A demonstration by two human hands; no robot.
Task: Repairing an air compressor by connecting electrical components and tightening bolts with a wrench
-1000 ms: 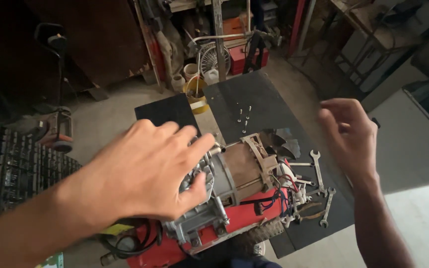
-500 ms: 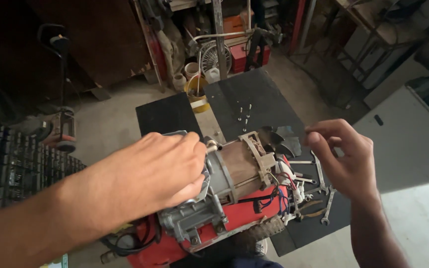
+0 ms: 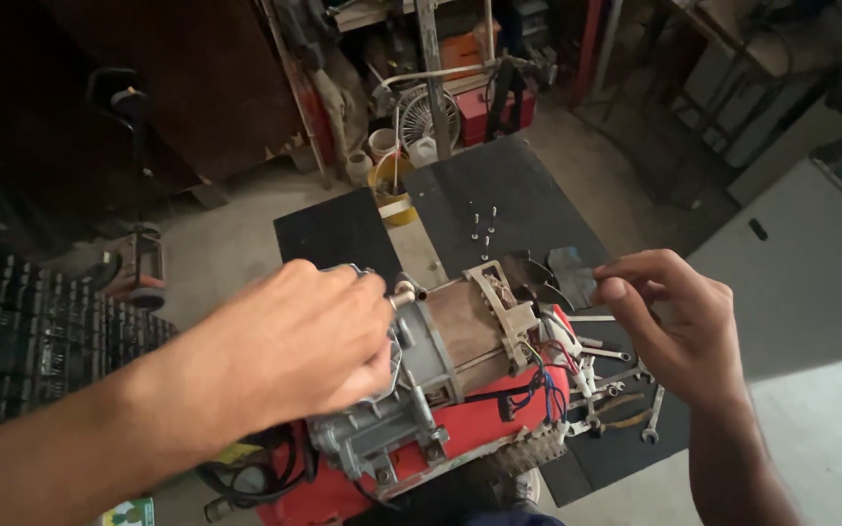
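An electric motor (image 3: 470, 341) with a grey metal housing and a beige end frame lies on a red base (image 3: 479, 429) on a black table (image 3: 509, 195). My left hand (image 3: 294, 351) is wrapped over the motor's left metal end. Just right of the motor's fan end is my right hand (image 3: 679, 336), apart from it, with its thumb and forefinger pinched together. Whether anything is between them is unclear. Coloured wires (image 3: 548, 385) hang from the motor's right end, beside a dark fan blade (image 3: 538, 278).
Several wrenches (image 3: 635, 409) lie on the table under my right hand. Small screws (image 3: 484, 229) stand farther back. A yellow bucket (image 3: 397, 195) and a wire fan guard (image 3: 426, 117) sit behind the table, dark crates (image 3: 41, 351) at left, a white cabinet (image 3: 811, 273) at right.
My right hand came down from a raised, spread pose to a pinched pose near the motor's right end. My left hand slid left and settled on the metal end.
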